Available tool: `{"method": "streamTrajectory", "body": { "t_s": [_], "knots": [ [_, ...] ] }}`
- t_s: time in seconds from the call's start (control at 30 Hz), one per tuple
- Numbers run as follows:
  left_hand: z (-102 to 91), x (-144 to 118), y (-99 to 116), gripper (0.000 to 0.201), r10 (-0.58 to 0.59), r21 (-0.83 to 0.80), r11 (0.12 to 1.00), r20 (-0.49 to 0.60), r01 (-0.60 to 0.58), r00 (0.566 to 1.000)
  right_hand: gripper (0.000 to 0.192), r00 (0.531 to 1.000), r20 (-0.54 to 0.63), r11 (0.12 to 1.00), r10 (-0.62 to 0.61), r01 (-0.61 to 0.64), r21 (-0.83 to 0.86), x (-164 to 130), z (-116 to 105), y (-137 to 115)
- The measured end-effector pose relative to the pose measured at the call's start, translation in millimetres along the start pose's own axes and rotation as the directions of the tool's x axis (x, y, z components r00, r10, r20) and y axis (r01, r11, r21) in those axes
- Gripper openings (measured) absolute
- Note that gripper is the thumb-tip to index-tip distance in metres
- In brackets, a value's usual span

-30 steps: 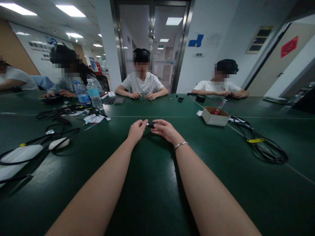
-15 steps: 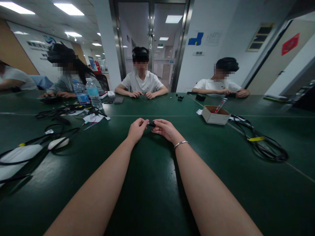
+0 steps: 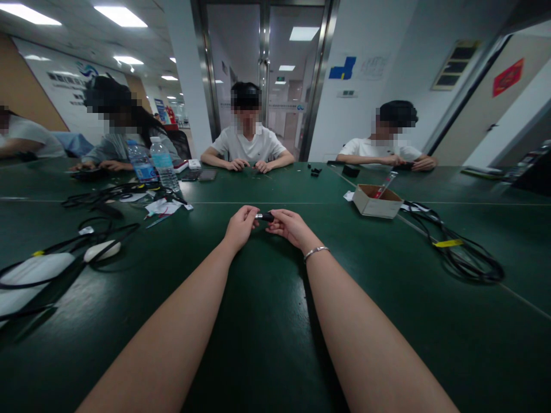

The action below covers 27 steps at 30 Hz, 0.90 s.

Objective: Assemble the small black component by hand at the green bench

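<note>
left hand | edged back | silvery tip of black part now shows

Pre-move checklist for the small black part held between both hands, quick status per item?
1. Left hand grips the small black part: ok.
2. Right hand grips its other end: ok.
3. Part held above the green table, not resting on it: cannot tell.
4. Metal tip visible at the part's left end: ok.
5. Cardboard box and black cable bundle apart from the hands: ok.
</note>
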State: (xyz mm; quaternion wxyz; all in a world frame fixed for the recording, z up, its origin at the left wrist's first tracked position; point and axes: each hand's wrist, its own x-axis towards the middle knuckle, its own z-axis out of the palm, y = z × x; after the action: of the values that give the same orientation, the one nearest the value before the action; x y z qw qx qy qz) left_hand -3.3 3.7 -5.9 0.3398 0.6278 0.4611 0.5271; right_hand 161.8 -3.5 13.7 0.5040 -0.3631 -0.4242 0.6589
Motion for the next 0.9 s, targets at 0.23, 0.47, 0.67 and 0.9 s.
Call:
{"method": "streamTrajectory", "body": {
  "t_s": [0.23,0.47,0.67,0.9],
  "knots": [
    [-0.1,3.1,-6.8,0.022,0.019,0.019,1.000,-0.035,-0.018,0.999,0.004,1.000,0.010,1.000,-0.004,0.004,-0.012,0.7,-1.0,1.3],
    [1.9,0.9,-0.6,0.023,-0.047,-0.006,0.999,0.017,0.047,0.999,0.004,1.000,0.005,0.999,0.000,0.001,-0.032,2.0,-1.1,1.6],
    [3.0,1.2,0.4,0.025,-0.074,-0.054,0.996,0.007,0.074,0.997,0.004,1.000,0.005,0.999,-0.003,0.003,-0.046,2.1,-0.9,2.0],
    [1.5,2.3,-4.8,0.027,-0.065,-0.032,0.997,0.018,0.065,0.998,0.004,1.000,0.008,0.999,0.000,0.001,-0.041,3.1,-1.4,2.7]
  ]
}}
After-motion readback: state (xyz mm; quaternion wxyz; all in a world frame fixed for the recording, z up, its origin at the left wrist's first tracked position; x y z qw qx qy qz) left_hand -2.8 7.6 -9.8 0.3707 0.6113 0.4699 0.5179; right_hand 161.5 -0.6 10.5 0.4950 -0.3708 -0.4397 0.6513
